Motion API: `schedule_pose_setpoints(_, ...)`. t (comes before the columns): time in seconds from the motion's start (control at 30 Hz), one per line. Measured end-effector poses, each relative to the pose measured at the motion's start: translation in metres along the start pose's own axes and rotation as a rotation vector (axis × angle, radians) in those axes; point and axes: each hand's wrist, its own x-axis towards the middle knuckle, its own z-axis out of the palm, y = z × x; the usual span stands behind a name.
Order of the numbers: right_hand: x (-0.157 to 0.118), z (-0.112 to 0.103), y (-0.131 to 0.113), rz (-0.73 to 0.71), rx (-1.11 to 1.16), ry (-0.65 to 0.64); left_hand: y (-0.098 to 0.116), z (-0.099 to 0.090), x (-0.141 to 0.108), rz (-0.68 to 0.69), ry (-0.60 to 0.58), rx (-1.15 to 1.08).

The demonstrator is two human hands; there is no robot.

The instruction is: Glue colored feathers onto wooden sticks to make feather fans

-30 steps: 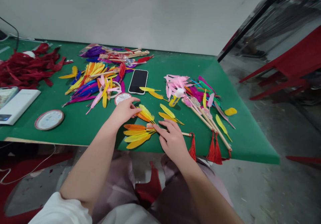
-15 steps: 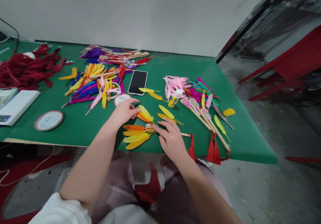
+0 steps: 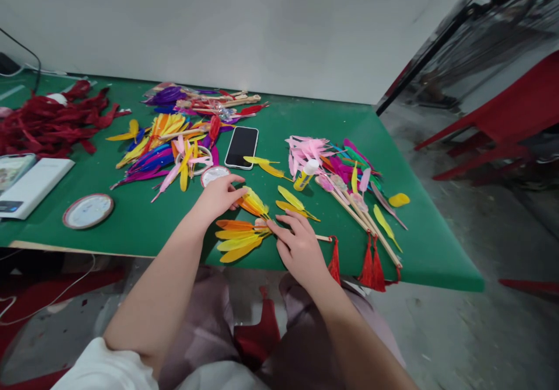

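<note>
A small feather fan (image 3: 240,246) lies near the table's front edge, its orange and yellow feathers spread to the left. Its wooden handle (image 3: 324,238) runs under my right hand (image 3: 300,243) and ends in a red tassel (image 3: 334,261). My right hand is closed over the fan, fingertips pressed where the quills meet; part of the grip is hidden. Just above, my left hand (image 3: 217,199) pinches the outer end of a bunch of yellow and orange feathers (image 3: 254,204), whose quills reach the fan's centre. Loose yellow feathers (image 3: 292,198) lie just above my right hand.
Past the hands lie a phone (image 3: 241,146), a glue stick (image 3: 306,174) and pink feathers (image 3: 308,152). More tasselled sticks (image 3: 362,209) lie right. Leftward are colourful feather bundles (image 3: 152,145), a round lid (image 3: 88,210), a white box (image 3: 37,187) and dark red strips (image 3: 52,122).
The whole view has shifted slightly, with the table sitting a little lower in it. Both hands keep nearly the same pose on the feathers and the fan.
</note>
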Motion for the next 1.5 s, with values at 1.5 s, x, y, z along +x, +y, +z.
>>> schedule_pose_setpoints(1.5, 0.0, -0.003, -0.003, 0.017, -0.006, -0.044, 0.006, -0.005, -0.002, 0.195, 0.326, 0.298)
